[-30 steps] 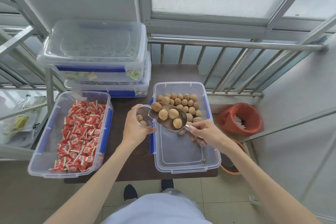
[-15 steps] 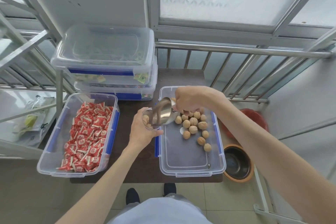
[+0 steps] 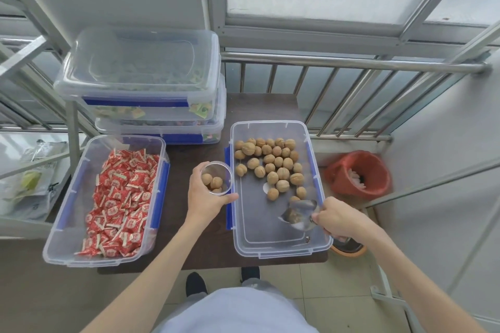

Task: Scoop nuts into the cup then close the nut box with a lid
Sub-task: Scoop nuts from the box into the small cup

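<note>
A clear plastic cup (image 3: pixel 217 177) with a few walnuts inside stands on the dark table (image 3: pixel 200 257), gripped by my left hand (image 3: pixel 207 197) just left of the nut box. The open clear nut box (image 3: pixel 278 247) with blue latches holds several walnuts (image 3: pixel 272 162) in its far half. My right hand (image 3: pixel 338 220) holds a metal scoop (image 3: pixel 299 213) by the handle, low in the box's near right part; the scoop looks empty. No lid lies on the nut box.
An open box of red candy packets (image 3: pixel 119 197) sits on the left. Two lidded boxes (image 3: pixel 146 83) are stacked behind it. A red-lined bin (image 3: pixel 357 175) stands on the floor to the right. A metal railing (image 3: pixel 351 62) runs behind the table.
The scoop was tipped into the cup, then my right hand drew it back to the box's near right side. The cup now holds more nuts. My left hand stayed on the cup.
</note>
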Demonstrator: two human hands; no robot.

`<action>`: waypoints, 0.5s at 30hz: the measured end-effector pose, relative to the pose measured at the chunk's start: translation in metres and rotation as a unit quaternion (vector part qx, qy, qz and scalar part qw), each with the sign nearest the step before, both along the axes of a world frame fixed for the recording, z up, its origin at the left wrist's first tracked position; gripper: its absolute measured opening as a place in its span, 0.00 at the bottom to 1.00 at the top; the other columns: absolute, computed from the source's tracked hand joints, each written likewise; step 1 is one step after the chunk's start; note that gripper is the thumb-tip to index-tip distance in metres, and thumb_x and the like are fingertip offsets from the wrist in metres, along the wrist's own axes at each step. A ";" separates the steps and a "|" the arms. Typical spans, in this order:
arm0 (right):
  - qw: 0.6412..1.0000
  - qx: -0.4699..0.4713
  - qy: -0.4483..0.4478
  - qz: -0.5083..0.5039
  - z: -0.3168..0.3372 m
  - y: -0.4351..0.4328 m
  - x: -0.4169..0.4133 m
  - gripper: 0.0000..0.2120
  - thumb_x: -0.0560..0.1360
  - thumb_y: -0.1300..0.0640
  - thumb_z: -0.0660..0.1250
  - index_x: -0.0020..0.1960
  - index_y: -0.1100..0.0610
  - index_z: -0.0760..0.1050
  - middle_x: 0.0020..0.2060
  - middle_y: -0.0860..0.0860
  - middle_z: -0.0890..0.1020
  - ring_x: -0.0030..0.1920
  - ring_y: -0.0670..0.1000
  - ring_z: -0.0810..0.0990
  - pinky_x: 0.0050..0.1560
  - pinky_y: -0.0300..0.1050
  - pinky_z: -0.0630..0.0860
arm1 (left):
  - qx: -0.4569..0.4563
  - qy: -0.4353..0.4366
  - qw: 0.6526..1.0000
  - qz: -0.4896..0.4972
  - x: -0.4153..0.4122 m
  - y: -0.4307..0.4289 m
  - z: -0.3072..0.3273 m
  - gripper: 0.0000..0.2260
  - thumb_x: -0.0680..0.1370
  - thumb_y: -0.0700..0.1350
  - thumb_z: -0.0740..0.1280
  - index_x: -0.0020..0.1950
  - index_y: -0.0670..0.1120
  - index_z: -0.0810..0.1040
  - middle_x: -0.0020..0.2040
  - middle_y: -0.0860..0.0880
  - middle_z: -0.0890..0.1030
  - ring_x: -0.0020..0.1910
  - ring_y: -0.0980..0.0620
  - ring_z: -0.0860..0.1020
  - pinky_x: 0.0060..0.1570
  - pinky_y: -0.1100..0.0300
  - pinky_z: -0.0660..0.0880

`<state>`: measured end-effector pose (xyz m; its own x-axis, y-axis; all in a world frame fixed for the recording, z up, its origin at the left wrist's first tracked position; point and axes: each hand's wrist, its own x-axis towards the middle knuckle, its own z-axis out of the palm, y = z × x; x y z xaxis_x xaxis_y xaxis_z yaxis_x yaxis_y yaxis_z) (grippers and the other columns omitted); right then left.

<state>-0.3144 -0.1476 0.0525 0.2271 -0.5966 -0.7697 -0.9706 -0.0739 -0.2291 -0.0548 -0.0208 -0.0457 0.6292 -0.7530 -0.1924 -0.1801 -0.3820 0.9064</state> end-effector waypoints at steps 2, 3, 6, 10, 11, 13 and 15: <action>1.000 0.011 0.001 -0.015 -0.014 0.001 -0.003 0.14 0.78 0.58 0.61 0.33 0.55 0.67 0.30 0.52 0.72 0.28 0.48 0.70 0.30 0.40 0.69 | 0.005 0.002 1.000 -0.007 0.003 -0.001 -0.001 0.44 0.60 0.45 0.85 0.70 0.56 0.65 0.67 0.53 0.72 0.66 0.53 0.72 0.64 0.57 0.72; 0.999 0.015 -0.008 -0.031 -0.021 0.002 -0.001 0.14 0.78 0.58 0.60 0.34 0.55 0.68 0.30 0.52 0.73 0.28 0.49 0.70 0.29 0.41 0.70 | 0.008 0.003 1.000 -0.008 0.003 -0.001 -0.002 0.45 0.60 0.45 0.85 0.70 0.55 0.65 0.67 0.53 0.72 0.66 0.53 0.72 0.64 0.58 0.72; 0.995 0.015 -0.047 -0.086 -0.038 0.002 0.011 0.15 0.79 0.58 0.59 0.34 0.56 0.68 0.29 0.53 0.73 0.26 0.50 0.70 0.26 0.41 0.69 | 0.009 0.012 1.000 -0.003 0.001 -0.001 -0.002 0.44 0.60 0.44 0.85 0.70 0.56 0.64 0.66 0.54 0.72 0.65 0.54 0.72 0.60 0.64 0.71; 0.983 0.024 -0.114 -0.139 -0.058 0.002 0.039 0.11 0.80 0.57 0.58 0.41 0.61 0.71 0.30 0.56 0.76 0.23 0.52 0.71 0.20 0.37 0.67 | 0.004 0.022 1.000 0.012 -0.003 0.002 -0.003 0.44 0.61 0.42 0.85 0.70 0.54 0.65 0.65 0.53 0.73 0.64 0.54 0.73 0.55 0.72 0.69; 0.981 0.019 -0.129 -0.147 -0.065 0.001 0.047 0.11 0.79 0.55 0.58 0.41 0.59 0.70 0.31 0.56 0.76 0.25 0.53 0.72 0.22 0.39 0.70 | 0.005 0.021 1.000 0.013 -0.003 0.002 -0.003 0.44 0.61 0.42 0.85 0.70 0.53 0.65 0.65 0.52 0.73 0.63 0.55 0.73 0.54 0.73 0.69; 0.979 -0.009 -0.152 -0.138 -0.077 -0.002 0.062 0.13 0.77 0.50 0.59 0.39 0.58 0.70 0.35 0.58 0.76 0.34 0.57 0.77 0.36 0.51 0.79 | 0.011 0.022 1.000 0.012 -0.004 0.001 -0.001 0.44 0.61 0.41 0.85 0.71 0.53 0.64 0.65 0.52 0.72 0.63 0.55 0.73 0.53 0.74 0.69; 0.979 -0.032 -0.157 -0.130 -0.090 -0.005 0.076 0.14 0.76 0.47 0.59 0.40 0.57 0.70 0.39 0.60 0.77 0.43 0.62 0.82 0.48 0.58 0.80 | 0.017 0.023 1.000 0.012 -0.004 0.000 0.001 0.44 0.62 0.41 0.84 0.72 0.52 0.64 0.65 0.53 0.72 0.64 0.55 0.72 0.52 0.75 0.68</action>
<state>-0.2384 -0.1527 -0.0372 0.2802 -0.7104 -0.6456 -0.8415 0.1418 -0.5213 -0.0590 -0.0210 -0.0446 0.6370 -0.7301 -0.2476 -0.1282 -0.4169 0.8999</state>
